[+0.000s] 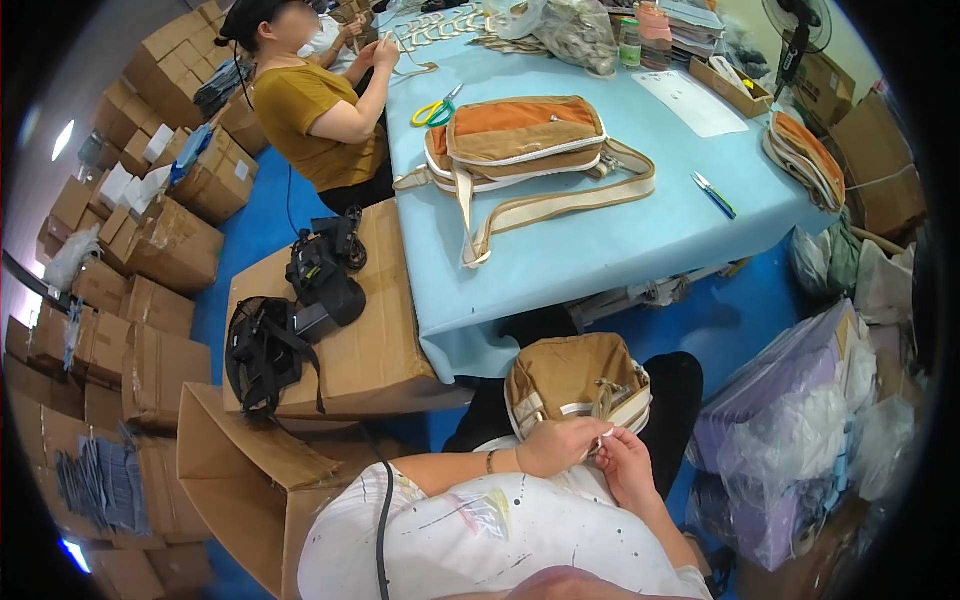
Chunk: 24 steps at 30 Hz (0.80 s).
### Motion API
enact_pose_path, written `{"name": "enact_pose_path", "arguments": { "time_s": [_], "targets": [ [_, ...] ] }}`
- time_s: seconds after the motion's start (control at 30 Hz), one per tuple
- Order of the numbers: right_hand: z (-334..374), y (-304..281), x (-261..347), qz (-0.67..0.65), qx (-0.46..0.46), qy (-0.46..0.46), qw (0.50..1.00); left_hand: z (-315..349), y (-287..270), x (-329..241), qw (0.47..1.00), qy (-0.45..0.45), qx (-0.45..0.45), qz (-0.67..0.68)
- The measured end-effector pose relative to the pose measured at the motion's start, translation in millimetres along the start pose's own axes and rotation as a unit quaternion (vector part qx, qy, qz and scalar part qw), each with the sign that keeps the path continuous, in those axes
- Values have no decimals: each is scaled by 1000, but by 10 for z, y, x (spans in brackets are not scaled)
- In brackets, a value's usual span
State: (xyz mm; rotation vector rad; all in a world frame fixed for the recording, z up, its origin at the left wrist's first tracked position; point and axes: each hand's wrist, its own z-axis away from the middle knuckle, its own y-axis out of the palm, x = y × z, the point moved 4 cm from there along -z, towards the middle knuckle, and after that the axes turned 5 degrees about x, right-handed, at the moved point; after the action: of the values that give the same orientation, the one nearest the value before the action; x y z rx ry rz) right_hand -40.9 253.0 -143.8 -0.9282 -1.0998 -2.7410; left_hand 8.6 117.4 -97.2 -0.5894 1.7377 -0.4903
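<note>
A small brown bag [568,368] with white trim lies on my lap, a bunched beige strap [602,400] hanging from its right side toward me. My left hand [562,446] is closed, its fingertips pinching the strap near its end. Close against it, my right hand [627,464] pinches the same spot with thumb and finger. A small whitish bit shows between the fingertips, too small to name. On the table ahead lies a larger brown and orange bag [525,135] with a looped, white-edged strap [570,205].
The blue-covered table [540,265] holds yellow-handled scissors [436,110] and thread snips [713,194]. Another orange-brown bag [804,160] sits at its right edge. A co-worker [320,105] works at the far left. Black straps and gear [325,270] rest on a carton [385,340]. Plastic-wrapped purple goods [775,430] stand right.
</note>
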Motion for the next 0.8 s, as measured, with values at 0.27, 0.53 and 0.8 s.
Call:
{"name": "enact_pose_path", "arguments": {
  "time_s": [0.27,0.53,0.8],
  "targets": [
    [-80,-49,-51,-53,57,54,995,3,-17,-67,996,41,8,-79],
    [-67,-118,-111,-62,14,18,998,41,71,-2,992,58,47,-100],
    [-24,-31,-5,-12,11,-40,999,-4,79,55,996,23,64,-62]
  ]
}}
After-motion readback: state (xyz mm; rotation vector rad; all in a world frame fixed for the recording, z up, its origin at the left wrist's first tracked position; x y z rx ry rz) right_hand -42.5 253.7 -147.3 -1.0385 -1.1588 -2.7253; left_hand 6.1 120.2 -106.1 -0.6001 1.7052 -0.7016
